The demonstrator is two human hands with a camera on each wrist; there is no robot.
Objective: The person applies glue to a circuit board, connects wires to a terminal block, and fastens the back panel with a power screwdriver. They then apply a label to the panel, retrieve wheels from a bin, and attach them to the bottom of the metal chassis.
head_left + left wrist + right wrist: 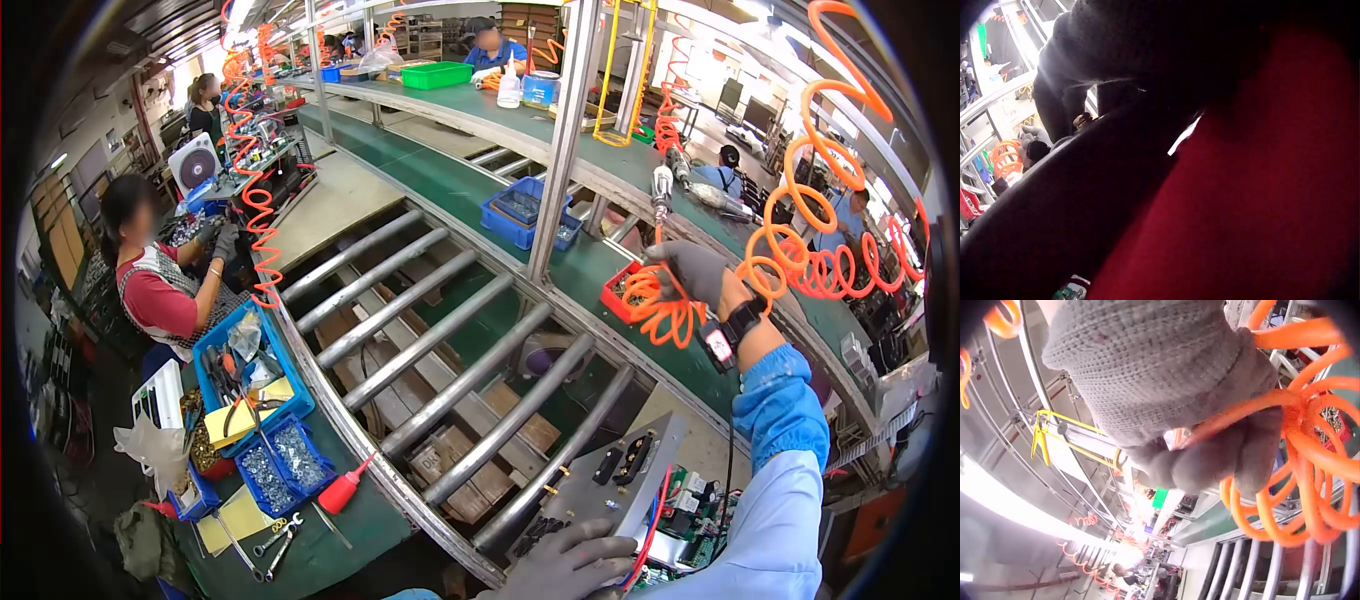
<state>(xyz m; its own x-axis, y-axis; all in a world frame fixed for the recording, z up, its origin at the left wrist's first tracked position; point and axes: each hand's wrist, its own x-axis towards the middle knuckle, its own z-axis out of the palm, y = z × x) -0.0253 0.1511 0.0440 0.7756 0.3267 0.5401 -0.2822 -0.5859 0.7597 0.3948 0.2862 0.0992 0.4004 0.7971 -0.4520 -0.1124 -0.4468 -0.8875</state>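
Note:
My gloved right hand [690, 272] is raised over the far side of the rollers, fingers curled round an orange coiled hose [665, 315]. Close up in the right wrist view, the grey glove [1166, 381] grips a strand of the hose [1310, 469], whose loops hang beside the fingers. A metal air tool [662, 188] hangs just above this hand. At the bottom, my left hand [572, 565] rests, fingers spread, at the edge of a grey metal panel [615, 485]. Red wires [657, 520] and green circuit boards [700, 500] lie beside the panel. The left wrist view shows the hand [1110, 56] dark.
A roller conveyor [440, 350] crosses the middle, with a metal post [565, 150] behind it. Blue bins [265, 480] of small parts, wrenches [280, 548] and a red bottle [342, 490] are at the left. A person [165, 290] works beyond them.

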